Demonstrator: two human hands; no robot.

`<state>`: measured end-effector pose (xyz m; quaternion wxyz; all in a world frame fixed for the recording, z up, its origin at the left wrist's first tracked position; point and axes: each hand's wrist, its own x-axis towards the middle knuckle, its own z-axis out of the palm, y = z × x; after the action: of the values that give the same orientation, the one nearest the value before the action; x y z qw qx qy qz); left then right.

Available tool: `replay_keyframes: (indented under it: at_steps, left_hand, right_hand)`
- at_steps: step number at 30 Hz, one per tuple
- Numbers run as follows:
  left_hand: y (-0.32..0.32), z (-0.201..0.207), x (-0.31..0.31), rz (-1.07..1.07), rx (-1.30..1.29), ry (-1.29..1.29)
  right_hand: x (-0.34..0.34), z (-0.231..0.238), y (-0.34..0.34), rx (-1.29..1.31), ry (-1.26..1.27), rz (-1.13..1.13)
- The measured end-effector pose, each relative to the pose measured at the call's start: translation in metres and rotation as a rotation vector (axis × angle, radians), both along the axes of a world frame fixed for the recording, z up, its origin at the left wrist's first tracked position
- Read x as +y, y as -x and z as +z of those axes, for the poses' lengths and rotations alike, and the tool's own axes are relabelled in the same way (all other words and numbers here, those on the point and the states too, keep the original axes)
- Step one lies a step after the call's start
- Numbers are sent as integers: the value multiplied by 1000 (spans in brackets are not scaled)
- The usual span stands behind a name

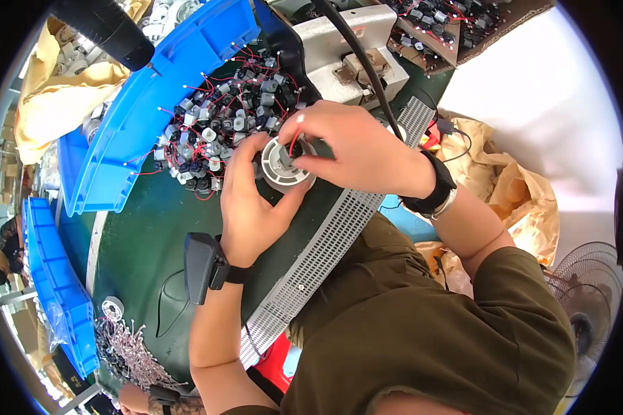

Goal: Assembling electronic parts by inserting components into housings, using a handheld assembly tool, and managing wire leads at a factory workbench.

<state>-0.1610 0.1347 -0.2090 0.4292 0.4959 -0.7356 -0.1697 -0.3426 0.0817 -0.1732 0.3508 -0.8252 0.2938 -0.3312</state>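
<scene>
A round white plastic housing [272, 168] with ribs inside is gripped at its rim by my left hand [246, 207], thumb on the near side and fingers on the far side. Above its open face, my right hand [367, 149] pinches a small dark block with a red wire [294, 149] between thumb and fingers. The block sits partly in the housing; whether it is seated cannot be seen. Just beyond both hands spreads a pile of small black and grey blocks with red wires [218, 117] on the green tabletop [142, 235].
A long blue bin [166, 90] stands beyond the pile, with a black tool [107, 31] hanging over it. A grey metal fixture [356, 62] is at the back. Perforated strip [311, 259] edges the table. Lower left are another blue bin [59, 283], loose wires [142, 356] and another person's hand [133, 399].
</scene>
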Motion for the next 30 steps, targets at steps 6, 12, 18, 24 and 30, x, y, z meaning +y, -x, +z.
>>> replay_keyframes:
  at_steps: [6, 12, 18, 24, 30]
  left_hand:
    - [0, 3, -6, -37, 18, -15]
    - [-6, -6, 1, -34, 86, 121]
    - [-2, -13, 2, -114, 29, 295]
    - [3, -12, -2, -146, 55, 270]
    - [-3, -10, -1, -95, -8, 233]
  right_hand:
    - [-16, 6, -5, 217, 392, 131]
    - [-20, 36, -5, 281, 348, 241]
    - [-40, 101, -82, -448, 188, -91]
    - [-82, 156, -115, -673, -149, 582]
    - [-48, 152, -14, -750, -134, 366]
